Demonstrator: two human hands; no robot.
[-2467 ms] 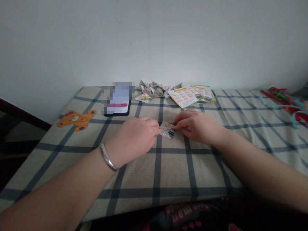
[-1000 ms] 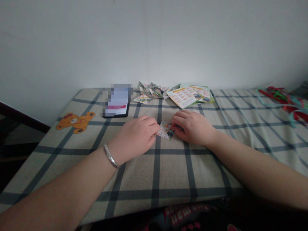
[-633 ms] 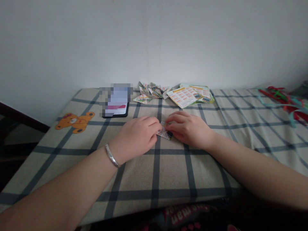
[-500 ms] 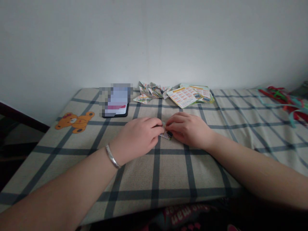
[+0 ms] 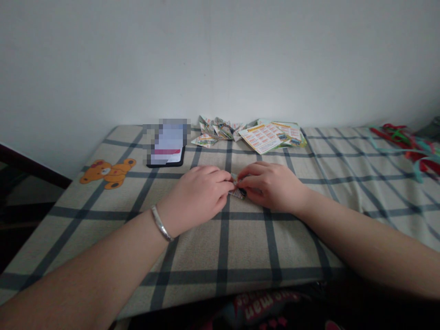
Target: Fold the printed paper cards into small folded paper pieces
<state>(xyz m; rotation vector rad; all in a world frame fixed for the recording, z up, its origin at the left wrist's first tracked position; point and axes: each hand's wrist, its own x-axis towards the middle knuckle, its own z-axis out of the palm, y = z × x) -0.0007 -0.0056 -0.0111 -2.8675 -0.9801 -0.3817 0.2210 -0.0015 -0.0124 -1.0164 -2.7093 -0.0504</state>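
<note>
Beige cloth with dark blue-grey checks spreads across my view, and near its middle, the centre of my dial, I find a small folded paper, largely hidden under fingers. At 9 o'clock from it, the left hand, a silver bracelet on its wrist, pinches the paper at the fingertips; at 3 o'clock the right hand pinches it too, the 2 hands' fingertips nearly meeting. Farther out I have an orange bear figure at 9, a partly pixelated phone at 10, folded paper pieces near 12, flat printed sheets at 1, and tangled ribbons between 2 and 3.
</note>
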